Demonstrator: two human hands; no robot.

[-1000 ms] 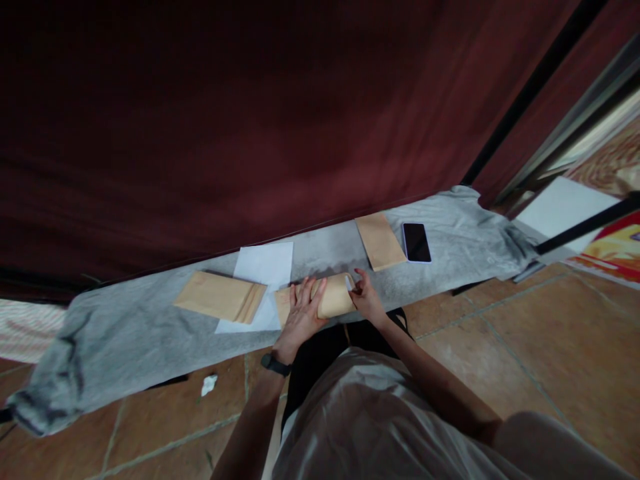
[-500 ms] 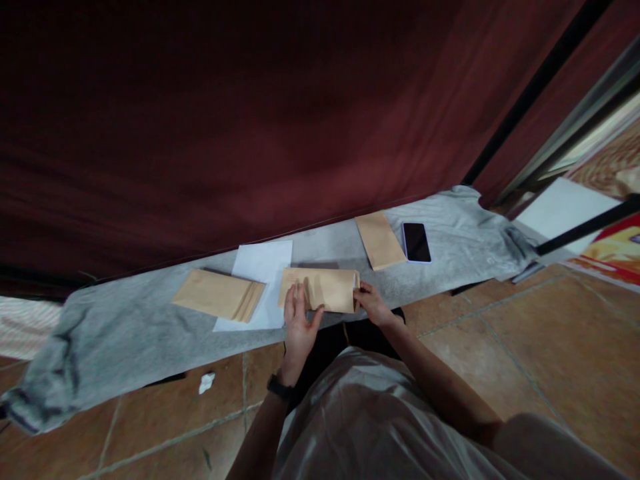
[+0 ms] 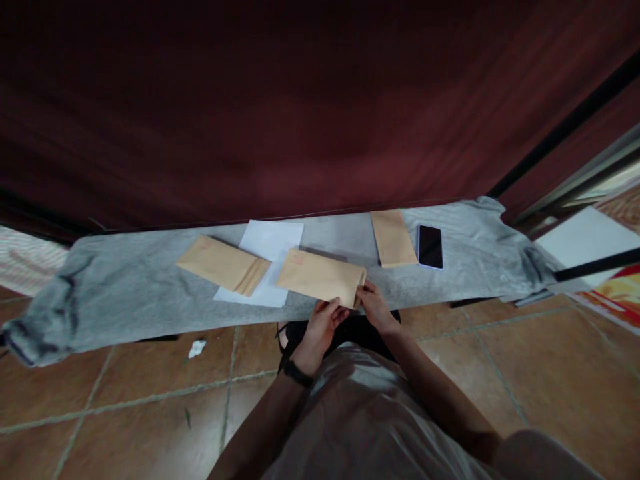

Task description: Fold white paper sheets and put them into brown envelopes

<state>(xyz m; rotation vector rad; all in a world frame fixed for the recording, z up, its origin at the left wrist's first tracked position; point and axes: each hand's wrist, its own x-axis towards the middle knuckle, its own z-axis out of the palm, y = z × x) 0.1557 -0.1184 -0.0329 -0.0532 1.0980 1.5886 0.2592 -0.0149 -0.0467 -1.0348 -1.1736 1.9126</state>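
Observation:
A brown paper envelope (image 3: 320, 275) is held at the near side of the bench, its right end facing me. My left hand (image 3: 324, 325) pinches its lower edge, thumb on top and fingers underneath. At the right end, my right hand (image 3: 371, 303) grips the envelope's flap end; its fingertips are partly hidden there. Just left of it lies a fanned stack of brown envelopes (image 3: 217, 262), partly over white paper sheets (image 3: 270, 240). Another brown envelope (image 3: 393, 237) lies flat farther right.
A phone (image 3: 431, 247) with a pale purple edge lies on the grey cloth-covered bench (image 3: 135, 287). Behind the bench hangs a dark red curtain (image 3: 300, 133). A crumpled white tissue (image 3: 197, 348) is on the tiled floor. A dark pole (image 3: 565, 127) stands at the right.
My left hand has gone from lying spread on top of the envelope to pinching its lower edge. The envelope has tilted, its left end now farther away. The camera view has shifted.

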